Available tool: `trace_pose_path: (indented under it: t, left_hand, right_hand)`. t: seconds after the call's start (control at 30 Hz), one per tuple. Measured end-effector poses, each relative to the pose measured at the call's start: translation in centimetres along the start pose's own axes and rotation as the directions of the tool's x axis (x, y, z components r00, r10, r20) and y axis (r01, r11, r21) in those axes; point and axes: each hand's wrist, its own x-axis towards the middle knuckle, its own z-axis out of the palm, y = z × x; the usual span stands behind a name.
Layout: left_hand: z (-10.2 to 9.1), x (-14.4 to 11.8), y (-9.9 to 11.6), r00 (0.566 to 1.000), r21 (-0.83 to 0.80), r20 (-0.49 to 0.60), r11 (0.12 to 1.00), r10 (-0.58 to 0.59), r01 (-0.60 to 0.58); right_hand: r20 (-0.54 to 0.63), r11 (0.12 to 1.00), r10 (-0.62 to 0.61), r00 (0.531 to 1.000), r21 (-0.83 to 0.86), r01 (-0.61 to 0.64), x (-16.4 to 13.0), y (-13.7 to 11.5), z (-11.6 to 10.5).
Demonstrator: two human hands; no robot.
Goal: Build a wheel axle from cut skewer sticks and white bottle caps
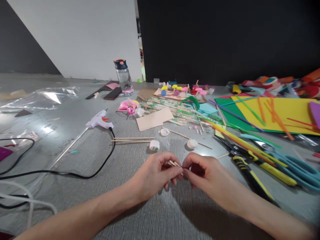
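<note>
In the head view, my left hand (pixel 158 170) is closed around a few short wooden sticks (pixel 174 163), whose pale ends show between thumb and fingers. My right hand (pixel 205 171) pinches at the ends of these sticks, its fingertips meeting those of the left; the exact contact is partly hidden. Just beyond my hands lie white plastic bottle caps: one (pixel 154 145) at the ends of two long thin skewers (pixel 132 140), another (pixel 192 144) against a single skewer (pixel 180 134), and a third (pixel 164 132) near that skewer's far end.
A glue gun (pixel 100 120) lies left, its black cord (pixel 82 175) looping across the table. Pliers (pixel 246 173) and blue scissors (pixel 295 166) lie right, near coloured foam sheets (pixel 292 111). Behind are a cardboard strip (pixel 154 119), wrapped skewers (pixel 160 106) and a water bottle (pixel 123 78).
</note>
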Motion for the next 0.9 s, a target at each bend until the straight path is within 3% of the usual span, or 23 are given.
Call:
trace_pose_path:
  t: [0.23,0.47,0.6,0.7,0.8,0.9]
  left_hand:
    - [0.0,-0.7,0.3,0.992,0.136,-0.043,0.985,0.115,-0.108]
    - [0.0,-1.1,0.7,0.992,0.246,0.052,0.961,0.116,-0.125]
    - [0.2,-1.6,0.7,0.982,0.467,0.028,0.866,0.186,-0.177]
    - [0.4,-1.9,0.3,0.978,0.538,0.015,0.823,0.21,-0.185]
    - [0.5,-2.0,-0.2,0.982,0.505,0.001,0.847,0.188,-0.163]
    - [0.6,-1.5,-0.7,0.991,0.304,-0.02,0.945,0.134,-0.122]
  right_hand:
    - [0.131,0.905,0.078,0.988,0.406,-0.125,0.2,0.5,0.2]
    - [0.061,0.97,0.035,0.998,0.238,-0.048,0.0,0.1,0.0]
    - [0.018,0.986,-0.011,1.0,0.168,0.008,-0.1,-0.1,0.3]
    - [0.028,0.987,-0.022,0.999,0.161,0.017,-0.1,0.0,0.5]
    - [0.047,0.988,-0.038,0.998,0.152,0.03,0.0,-0.1,0.5]
    - [0.073,0.982,-0.065,0.995,0.183,0.05,0.1,-0.3,0.5]
